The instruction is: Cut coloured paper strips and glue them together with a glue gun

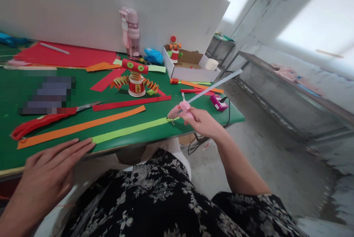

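Note:
My right hand (pixel 206 122) grips a pink hot glue gun (pixel 181 110), its nozzle at the right end of a light green paper strip (pixel 132 130). A long clear glue stick (pixel 215 86) sticks out of the gun's back, up and to the right. With fingers stretched out flat, my left hand (pixel 55 165) presses on the strip's left end at the table edge. An orange paper strip (pixel 83 127) lies just beyond the green one, and a red paper strip (pixel 132 103) farther back. Red-handled scissors (pixel 47 119) rest at the left.
A paper-cup figure (pixel 136 85) with folded paper arms stands behind the strips on the green table (pixel 155 137). Farther back are a pink bottle (pixel 132 34) and a white box (pixel 188 73) with another figure. A purple power socket (pixel 219 103) with a black cord sits near the right edge.

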The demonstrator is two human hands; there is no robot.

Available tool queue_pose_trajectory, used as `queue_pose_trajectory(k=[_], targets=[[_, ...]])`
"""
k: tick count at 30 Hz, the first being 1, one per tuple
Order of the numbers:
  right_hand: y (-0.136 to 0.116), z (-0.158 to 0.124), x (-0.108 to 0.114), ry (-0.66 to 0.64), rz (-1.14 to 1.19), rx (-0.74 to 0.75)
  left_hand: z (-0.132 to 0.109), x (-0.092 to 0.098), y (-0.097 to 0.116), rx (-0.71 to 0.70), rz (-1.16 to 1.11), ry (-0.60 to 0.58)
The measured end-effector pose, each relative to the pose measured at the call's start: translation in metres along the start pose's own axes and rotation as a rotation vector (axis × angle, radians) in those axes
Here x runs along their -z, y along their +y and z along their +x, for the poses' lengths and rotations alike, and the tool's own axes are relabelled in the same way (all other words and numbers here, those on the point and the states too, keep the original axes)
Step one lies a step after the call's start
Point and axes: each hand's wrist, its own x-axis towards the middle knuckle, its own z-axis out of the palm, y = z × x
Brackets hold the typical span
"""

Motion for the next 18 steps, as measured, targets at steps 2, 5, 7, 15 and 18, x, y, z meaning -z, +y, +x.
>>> queue_pose_trajectory(k=[2, 5, 7, 15, 18], targets=[[-0.0004, 0.0016, -0.0019, -0.020, -0.001, 0.010, 0.0002, 0.0002, 0.0006, 0.000, 0.002, -0.005], [0.0021, 0.0016, -0.0010, 0.017, -0.037, -0.005, 0.0004, 0.0004, 0.0009, 0.009, 0.003, -0.011], [0.0028, 0.0008, 0.0000, 0.047, -0.046, -0.019, 0.0004, 0.0001, 0.0008, 0.011, -0.001, -0.008], [-0.0038, 0.0018, -0.0058, -0.007, -0.042, 0.047, 0.0004, 0.0017, 0.0057, 0.030, -0.037, -0.009], [-0.0024, 0.0007, -0.0042, 0.016, -0.034, 0.040, 0.0000, 0.0015, 0.0073, 0.042, -0.046, -0.006]])
